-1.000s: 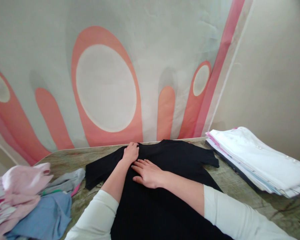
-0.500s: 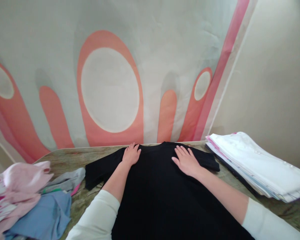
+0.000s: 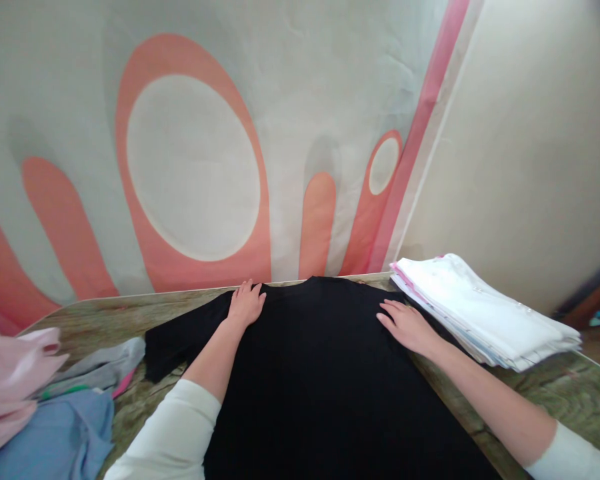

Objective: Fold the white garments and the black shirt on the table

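A black short-sleeved T-shirt [image 3: 320, 373] lies spread on the wood-patterned table, its neckline toward the wall and its lower part running out of view at the bottom. My left hand [image 3: 247, 304] rests flat on the left shoulder of the shirt, fingers pointing at the wall. On the right side, my right hand [image 3: 409, 325] lies over the shirt's sleeve area with fingers stretched out. The left sleeve is spread outward on the table; most of the right sleeve is hidden by my right hand and forearm.
To the right stands a stack of folded clothes [image 3: 480, 310] with a white garment on top. Rumpled clothes lie at the left: a pink one [image 3: 15, 373], a grey one [image 3: 103, 363] and a blue one [image 3: 55, 437]. A wall [image 3: 290, 87] with coral shapes borders the table [image 3: 95, 317].
My right hand has slid outward to the right, from the shirt's shoulder to its sleeve. My left hand stays on the left shoulder. The view has turned slightly right.
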{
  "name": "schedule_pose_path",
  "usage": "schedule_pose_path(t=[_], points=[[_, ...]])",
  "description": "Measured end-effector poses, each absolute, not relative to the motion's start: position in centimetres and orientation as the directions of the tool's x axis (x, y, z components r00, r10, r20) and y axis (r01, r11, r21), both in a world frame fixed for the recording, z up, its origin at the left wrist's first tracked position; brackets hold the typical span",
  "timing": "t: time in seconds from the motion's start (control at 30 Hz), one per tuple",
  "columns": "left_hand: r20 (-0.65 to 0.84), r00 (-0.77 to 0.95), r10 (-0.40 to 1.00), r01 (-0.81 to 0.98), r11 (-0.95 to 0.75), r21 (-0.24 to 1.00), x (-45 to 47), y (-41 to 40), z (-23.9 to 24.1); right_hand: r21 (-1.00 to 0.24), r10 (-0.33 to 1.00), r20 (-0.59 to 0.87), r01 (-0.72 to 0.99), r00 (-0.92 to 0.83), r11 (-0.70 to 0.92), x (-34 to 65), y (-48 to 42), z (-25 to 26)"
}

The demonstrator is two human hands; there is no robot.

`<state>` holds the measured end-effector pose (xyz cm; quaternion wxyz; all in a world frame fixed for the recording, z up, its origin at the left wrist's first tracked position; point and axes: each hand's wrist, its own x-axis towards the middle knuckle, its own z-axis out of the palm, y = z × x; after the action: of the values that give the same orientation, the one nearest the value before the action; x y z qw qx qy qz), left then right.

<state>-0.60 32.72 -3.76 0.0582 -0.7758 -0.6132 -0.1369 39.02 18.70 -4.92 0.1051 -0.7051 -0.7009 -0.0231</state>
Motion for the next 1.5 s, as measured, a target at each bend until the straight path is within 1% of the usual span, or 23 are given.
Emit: schedule_pose_path(t=[0.07, 0.13, 0.2, 0.27, 0.33, 0.37, 0.43, 0.53, 0.63, 0.73, 0.83, 0.9, 1.0, 1.07, 1.17, 1.23, 1.3, 1.37, 1.4, 1.43, 1.5], points=[[0.311, 0.254, 0.916, 0.958, -0.283, 0.051, 0.9, 31.8, -2.0, -0.152, 0.974, 0.225, 0.988, 0.033, 0.001, 41.2, 18.7, -4.5], [0.317, 0.349, 0.882, 0.919, -0.388, 0.070, 3.4, 30.2, 0.1, -0.168, 0.970, 0.234, 0.985, 0.070, -0.030, 42.5, 18.7, -3.9], [0.252, 0.525, 0.813, 0.808, -0.569, 0.154, 6.6, 27.6, 1.5, -0.144, 0.972, 0.187, 0.983, 0.139, -0.113, 43.0, 18.7, -3.4], [0.158, 0.720, 0.676, 0.638, -0.734, 0.235, 9.8, 24.5, 1.8, -0.103, 0.968, 0.136, 0.975, 0.212, -0.199, 42.9, 18.7, -3.3], [0.079, 0.822, 0.564, 0.528, -0.807, 0.264, 12.3, 21.4, 0.9, -0.107, 0.960, 0.131, 0.966, 0.248, -0.235, 42.8, 18.7, -3.5], [0.075, 0.841, 0.536, 0.501, -0.824, 0.264, 13.2, 20.2, 0.2, -0.137, 0.957, 0.147, 0.963, 0.249, -0.230, 42.7, 18.7, -3.6], [0.096, 0.857, 0.507, 0.473, -0.846, 0.245, 14.3, 18.6, -1.3, -0.238, 0.948, 0.211, 0.953, 0.237, -0.185, 42.6, 18.7, -3.8], [0.112, 0.869, 0.482, 0.455, -0.867, 0.205, 14.7, 17.9, -2.7, -0.381, 0.900, 0.373, 0.922, 0.224, -0.072, 42.5, 18.9, -4.0], [0.110, 0.878, 0.466, 0.443, -0.877, 0.185, 14.5, 18.2, -3.0, -0.506, 0.823, 0.518, 0.860, 0.235, 0.073, 42.4, 19.4, -4.0], [0.114, 0.884, 0.453, 0.431, -0.885, 0.175, 14.5, 18.4, -2.9, -0.623, 0.795, 0.541, 0.765, 0.273, 0.161, 42.3, 19.9, -4.3], [0.123, 0.889, 0.442, 0.421, -0.892, 0.165, 14.5, 18.4, -2.9, -0.668, 0.792, 0.536, 0.721, 0.293, 0.186, 42.3, 20.2, -4.7], [0.125, 0.890, 0.438, 0.417, -0.894, 0.164, 14.5, 18.4, -2.9, -0.645, 0.781, 0.557, 0.740, 0.283, 0.192, 42.3, 20.2, -4.8], [0.117, 0.891, 0.438, 0.416, -0.893, 0.172, 14.5, 18.4, -2.8, -0.543, 0.770, 0.586, 0.827, 0.252, 0.143, 42.1, 20.0, -4.9], [0.109, 0.891, 0.440, 0.418, -0.891, 0.175, 14.5, 18.4, -2.7, -0.436, 0.795, 0.565, 0.898, 0.223, 0.058, 42.0, 19.7, -4.8], [0.108, 0.891, 0.441, 0.418, -0.890, 0.181, 14.6, 18.3, -2.4, -0.253, 0.872, 0.451, 0.964, 0.187, -0.076, 41.9, 19.0, -4.6], [0.133, 0.891, 0.433, 0.404, -0.892, 0.201, 14.6, 18.1, -2.1, -0.160, 0.883, 0.440, 0.982, 0.162, -0.101, 41.7, 18.5, -4.1], [0.185, 0.892, 0.412, 0.364, -0.899, 0.244, 14.7, 17.9, -1.6, -0.105, 0.851, 0.516, 0.993, 0.101, -0.054, 41.2, 18.1, -3.4], [0.237, 0.890, 0.389, 0.310, -0.899, 0.309, 14.9, 17.7, -1.1, -0.084, 0.814, 0.581, 0.994, -0.006, 0.067, 40.3, 17.8, -2.8], [0.253, 0.890, 0.380, 0.281, -0.892, 0.353, 15.0, 17.5, -0.8, -0.089, 0.809, 0.584, 0.986, -0.065, 0.144, 39.8, 17.7, -2.7], [0.255, 0.893, 0.371, 0.248, -0.878, 0.409, 15.1, 17.4, -0.6, -0.103, 0.817, 0.563, 0.970, -0.127, 0.222, 39.2, 17.6, -2.8], [0.223, 0.913, 0.343, 0.177, -0.823, 0.540, 15.3, 17.1, -0.3, -0.143, 0.856, 0.459, 0.931, -0.238, 0.336, 38.1, 17.6, -3.5]])
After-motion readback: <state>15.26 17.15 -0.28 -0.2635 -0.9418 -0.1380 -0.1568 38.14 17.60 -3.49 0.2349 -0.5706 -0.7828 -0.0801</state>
